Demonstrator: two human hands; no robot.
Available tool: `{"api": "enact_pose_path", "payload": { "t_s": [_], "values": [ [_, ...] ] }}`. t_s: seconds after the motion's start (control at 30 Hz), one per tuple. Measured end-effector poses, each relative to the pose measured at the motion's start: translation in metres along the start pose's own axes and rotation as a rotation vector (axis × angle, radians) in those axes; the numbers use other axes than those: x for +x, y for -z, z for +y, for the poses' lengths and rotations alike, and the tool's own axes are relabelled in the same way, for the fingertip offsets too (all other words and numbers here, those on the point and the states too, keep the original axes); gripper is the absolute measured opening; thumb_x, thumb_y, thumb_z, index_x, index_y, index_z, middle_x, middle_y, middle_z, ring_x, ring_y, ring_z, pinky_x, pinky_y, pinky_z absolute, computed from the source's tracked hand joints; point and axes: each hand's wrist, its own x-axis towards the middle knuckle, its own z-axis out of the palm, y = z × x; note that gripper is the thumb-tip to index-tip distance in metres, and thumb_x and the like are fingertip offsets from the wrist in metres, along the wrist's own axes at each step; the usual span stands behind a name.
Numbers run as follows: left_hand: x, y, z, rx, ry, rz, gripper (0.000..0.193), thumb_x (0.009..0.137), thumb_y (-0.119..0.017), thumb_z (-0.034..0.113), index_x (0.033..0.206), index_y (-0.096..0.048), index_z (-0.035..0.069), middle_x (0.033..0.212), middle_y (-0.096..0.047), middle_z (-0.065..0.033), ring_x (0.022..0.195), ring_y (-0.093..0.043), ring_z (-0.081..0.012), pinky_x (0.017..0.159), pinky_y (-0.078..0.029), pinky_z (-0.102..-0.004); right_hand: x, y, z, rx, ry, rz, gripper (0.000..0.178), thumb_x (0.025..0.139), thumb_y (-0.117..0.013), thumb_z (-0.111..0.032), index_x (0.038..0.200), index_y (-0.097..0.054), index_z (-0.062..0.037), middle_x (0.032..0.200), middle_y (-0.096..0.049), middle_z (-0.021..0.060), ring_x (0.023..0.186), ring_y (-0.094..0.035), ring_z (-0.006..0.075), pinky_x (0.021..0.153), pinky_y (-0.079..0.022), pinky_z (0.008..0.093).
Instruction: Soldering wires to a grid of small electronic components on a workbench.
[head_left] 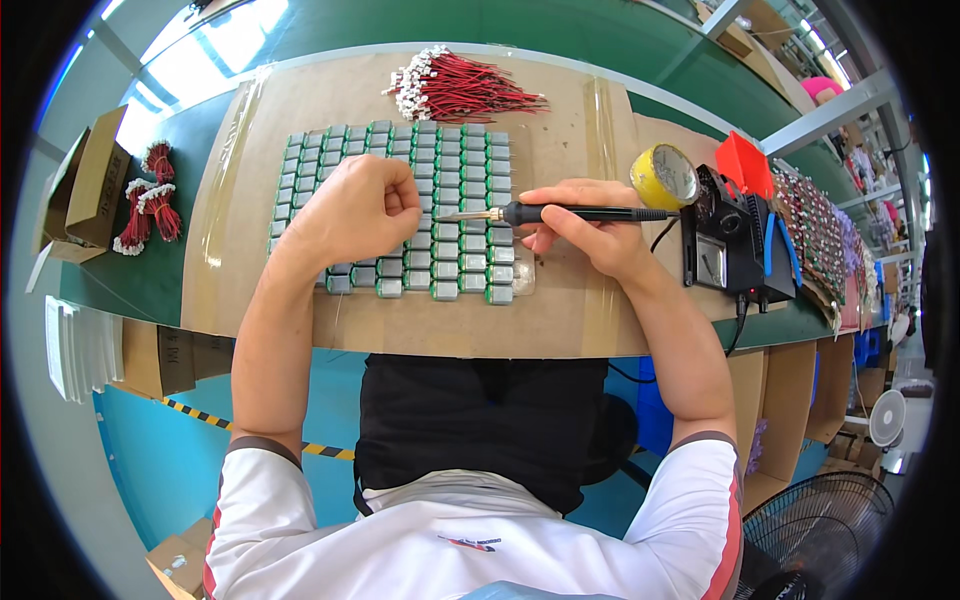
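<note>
My right hand [605, 240] grips a soldering iron [580, 213] by its black handle, with the metal tip pointing left over the rows of parts. My left hand [355, 212] is closed, thumb and fingers pinched together just left of the iron's tip. Whatever it may hold is too small or hidden to make out. Under both hands lies a grid of small grey blocks with green edges [445, 270], set in close columns. My left hand and wrist cover part of it. Whether the tip touches a block I cannot tell.
Brown cardboard [570, 320] covers the bench. Red wires with white connectors [470, 85] lie beyond the grid, and more bundles [155, 205] beside an open carton [95, 185] at left. A yellow tape roll [664, 175] and black soldering station [725, 245] with its cord stand at right.
</note>
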Motion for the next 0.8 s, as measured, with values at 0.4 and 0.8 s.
{"api": "enact_pose_path", "payload": {
  "t_s": [0.4, 0.8],
  "values": [
    [-0.0003, 0.0, 0.0003, 0.01, 0.033, -0.011, 0.01, 0.078, -0.07, 0.005, 0.074, -0.066, -0.003, 0.064, -0.061, -0.0023, 0.058, -0.056, -0.008, 0.056, -0.048, -0.0253, 0.0, 0.0002, 0.0002, -0.03, -0.009, -0.004, 0.025, 0.094, -0.059, 0.003, 0.115, -0.072, 0.0103, 0.09, -0.073, 0.0182, 0.073, -0.074, 0.0201, 0.075, -0.063, 0.0352],
    [0.0004, 0.0003, -0.0006, 0.026, 0.016, -0.027, 0.01, 0.079, -0.071, 0.005, 0.075, -0.067, -0.003, 0.065, -0.063, -0.0033, 0.059, -0.056, -0.0087, 0.057, -0.049, -0.0255, -0.0001, -0.0014, 0.0046, 0.02, 0.009, 0.036, 0.022, 0.094, -0.066, 0.001, 0.113, -0.075, 0.0054, 0.086, -0.075, 0.0119, 0.073, -0.074, 0.0147, 0.07, -0.06, 0.0265]
  ]
}}
